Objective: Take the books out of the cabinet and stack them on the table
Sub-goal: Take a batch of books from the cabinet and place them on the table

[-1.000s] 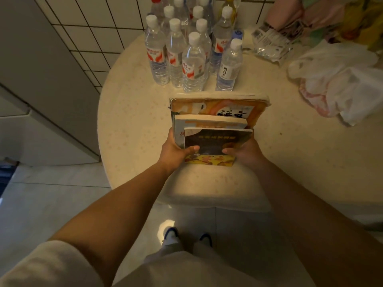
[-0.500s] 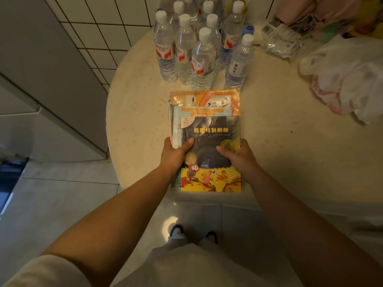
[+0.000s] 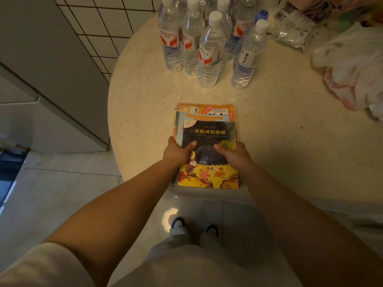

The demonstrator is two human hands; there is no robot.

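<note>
Both hands grip the stack of books [image 3: 207, 146] at its near half. The left hand [image 3: 176, 153] clasps the stack's left edge, thumb lying across the dark cover of the top book [image 3: 209, 160], fingers curled under and out of sight. The right hand [image 3: 234, 155] mirrors it on the right edge, thumb on the cover beside a round gold sticker, fingers tucked below. The top book shows a dark upper cover with yellow lettering and an orange-yellow cartoon scene along its near end. Beneath it, a pale blue book and an orange book [image 3: 207, 108] stick out at the far end, each stepped a little beyond the one above.

The stack lies flat on the round cream bench [image 3: 279, 141], at its near edge, with the near end of the top book reaching the rim; whether it overhangs cannot be told.

Beyond the stack, toward the tiled wall, stands a cluster of clear water bottles [image 3: 209, 48] with white caps, most with red and white labels. To the right of the bottles, at the far right of the bench, lie a crumpled clear wrapper [image 3: 294, 23] and a white plastic bag [image 3: 352, 65]. Left of the stack, off the bench, stands a grey cabinet [image 3: 51, 69]. Nearer than the stack, below the rim, the person's shoes [image 3: 178, 222] rest on the pale tiled floor.
</note>
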